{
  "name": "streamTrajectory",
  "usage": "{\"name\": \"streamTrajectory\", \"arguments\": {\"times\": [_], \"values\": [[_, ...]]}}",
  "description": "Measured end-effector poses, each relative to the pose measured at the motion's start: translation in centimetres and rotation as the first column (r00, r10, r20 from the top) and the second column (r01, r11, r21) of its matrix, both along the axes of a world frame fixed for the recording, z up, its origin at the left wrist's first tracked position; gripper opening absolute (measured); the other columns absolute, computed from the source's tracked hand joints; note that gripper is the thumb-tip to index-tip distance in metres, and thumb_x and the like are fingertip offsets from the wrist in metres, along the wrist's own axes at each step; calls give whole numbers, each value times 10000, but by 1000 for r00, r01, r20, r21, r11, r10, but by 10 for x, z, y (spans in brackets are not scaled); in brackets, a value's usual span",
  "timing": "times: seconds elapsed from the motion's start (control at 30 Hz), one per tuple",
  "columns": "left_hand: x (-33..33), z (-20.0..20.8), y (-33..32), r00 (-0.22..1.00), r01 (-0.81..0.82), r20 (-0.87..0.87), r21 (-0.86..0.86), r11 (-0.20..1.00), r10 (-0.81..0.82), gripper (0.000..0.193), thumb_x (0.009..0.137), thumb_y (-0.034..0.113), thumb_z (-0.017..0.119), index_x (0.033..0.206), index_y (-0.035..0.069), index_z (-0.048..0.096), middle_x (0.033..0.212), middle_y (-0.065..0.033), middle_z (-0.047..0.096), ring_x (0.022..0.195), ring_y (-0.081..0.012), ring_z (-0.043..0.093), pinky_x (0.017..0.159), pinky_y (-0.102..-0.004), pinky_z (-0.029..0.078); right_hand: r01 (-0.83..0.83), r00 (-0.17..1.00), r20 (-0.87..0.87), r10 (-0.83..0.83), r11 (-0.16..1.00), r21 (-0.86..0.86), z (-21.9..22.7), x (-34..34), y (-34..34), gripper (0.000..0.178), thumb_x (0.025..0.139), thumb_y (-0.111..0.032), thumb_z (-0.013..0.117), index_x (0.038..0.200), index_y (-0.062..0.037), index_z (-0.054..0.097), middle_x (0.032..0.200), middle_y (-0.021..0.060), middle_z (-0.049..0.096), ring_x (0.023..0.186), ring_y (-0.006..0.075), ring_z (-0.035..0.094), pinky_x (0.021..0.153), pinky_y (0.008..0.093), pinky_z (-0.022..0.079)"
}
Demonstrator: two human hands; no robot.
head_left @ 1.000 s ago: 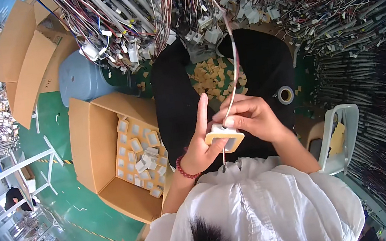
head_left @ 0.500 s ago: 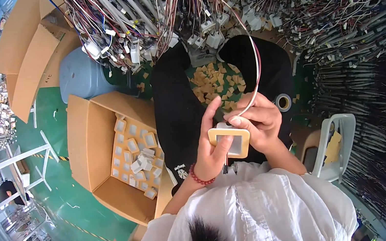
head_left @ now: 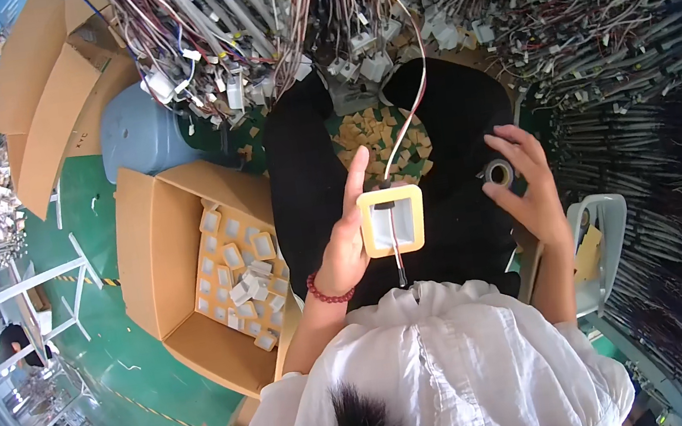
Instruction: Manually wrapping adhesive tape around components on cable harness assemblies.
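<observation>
My left hand [head_left: 342,256] grips the left edge of a small square white box [head_left: 416,218] with a tan rim, its hollow side facing up. Red and white wires [head_left: 408,124] run from the hanging bundle through the box's far wall. Their short end leads across the hollow to a black tip near my shirt. My right hand [head_left: 534,193], fingers spread, is at a tape roll [head_left: 511,172] on my right thigh. The thumb overlaps the roll's near edge, while the other fingers are beyond it; no firm grip shows.
A cardboard carton [head_left: 141,257] at left holds many similar tan-rimmed pieces. A blue plastic stool [head_left: 136,133] stands behind it. Tan scraps [head_left: 370,141] lie between my legs. Dense cable bundles [head_left: 594,29] hang ahead and at right. A white plastic stool [head_left: 620,228] is at right.
My right hand has left the box and wires and moved right to the tape roll, its fingers spreading. The left hand has tilted the box, showing its hollow and the wires through it.
</observation>
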State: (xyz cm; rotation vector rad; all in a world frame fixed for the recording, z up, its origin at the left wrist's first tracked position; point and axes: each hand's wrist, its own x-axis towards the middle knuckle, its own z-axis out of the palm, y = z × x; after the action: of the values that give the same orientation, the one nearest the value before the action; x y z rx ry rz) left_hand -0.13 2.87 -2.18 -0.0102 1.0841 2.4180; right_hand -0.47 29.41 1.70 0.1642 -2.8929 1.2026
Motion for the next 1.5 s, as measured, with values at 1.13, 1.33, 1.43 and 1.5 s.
{"name": "streamTrajectory", "arguments": {"times": [1.13,1.33,1.43,1.5], "values": [[-17,-1,-1,843,-81,-498,-490,868,-202,154,959,195,522,1002,50,490,1358,-193,414,1071,-201,500,874,-306,422,-171,894,229,384,767,-619,6,-2,-57,558,600,-157,846,1087,14,632,1045,92,564,946,180,564,805,285,457],[-18,4,-14,930,94,-337,-176,980,-150,1080,748,243,768,1481,157,-21,1515,-194,144,1036,-198,557,845,-319,477,250,814,461,354,503,-827,-9,-18,-34,562,604,-114,796,1110,22,593,1079,75,567,1033,172,556,911,299,422],[-18,15,-6,910,200,-336,-161,966,-244,1092,757,89,680,1478,188,-134,1531,-186,102,982,-173,560,784,-288,494,183,696,436,571,446,-876,-13,-25,-49,558,655,-47,800,1163,3,575,1109,55,603,1036,148,572,938,304,445],[-20,15,-6,906,192,-350,-157,969,-236,1091,759,68,660,1478,198,-149,1534,-191,91,1032,-177,549,787,-284,498,99,671,347,656,384,-918,-11,-29,-54,555,642,-22,804,1152,4,585,1102,49,602,1035,149,574,944,306,444]]}}
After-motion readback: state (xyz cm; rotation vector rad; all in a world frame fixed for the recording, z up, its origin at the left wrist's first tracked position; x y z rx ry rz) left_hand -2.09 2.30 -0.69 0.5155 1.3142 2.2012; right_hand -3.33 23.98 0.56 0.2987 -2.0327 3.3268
